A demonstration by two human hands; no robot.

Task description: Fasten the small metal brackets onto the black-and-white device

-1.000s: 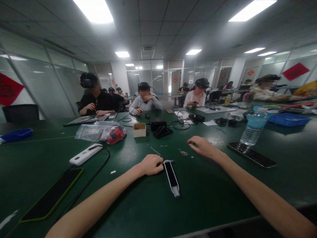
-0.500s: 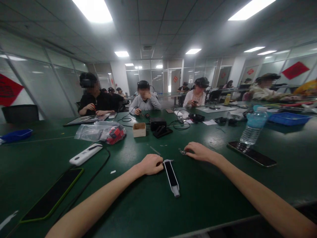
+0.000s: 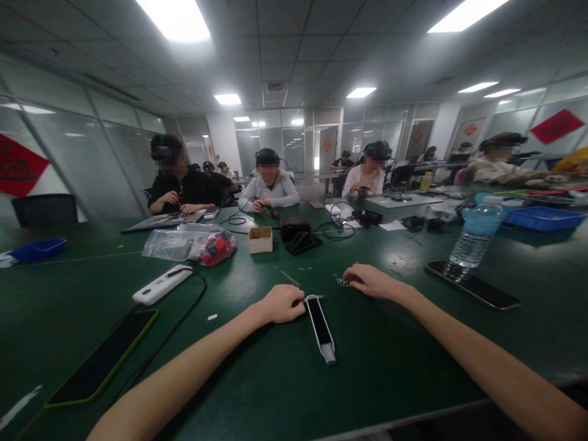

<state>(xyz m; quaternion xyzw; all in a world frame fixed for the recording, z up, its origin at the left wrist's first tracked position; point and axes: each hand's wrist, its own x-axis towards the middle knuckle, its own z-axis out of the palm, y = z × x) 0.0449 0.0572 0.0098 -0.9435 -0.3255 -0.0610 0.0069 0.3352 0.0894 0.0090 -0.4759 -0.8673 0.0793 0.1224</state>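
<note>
My left hand (image 3: 281, 303) rests curled on the green table (image 3: 376, 380), its fingers closed on a thin metal tool I cannot make out, whose tip touches the far end of a long black and white device (image 3: 320, 328). That device lies flat, pointing toward me. My right hand (image 3: 370, 281) lies on the table to the right, fingers bent down beside a small heap of tiny metal parts (image 3: 340, 281). Whether its fingertips pinch one of them is hidden.
A black phone (image 3: 473, 284) and a water bottle (image 3: 476, 233) stand at the right. At the left lie a green-edged phone (image 3: 105, 358), a white power bank (image 3: 162, 285) with a black cable, and a plastic bag (image 3: 190, 244). A small cardboard box (image 3: 260, 239) sits mid-table. Several people sit along the far side.
My right hand has drawn back toward me and to the left, from beyond the small metal parts to right beside them. My left hand has stayed put.
</note>
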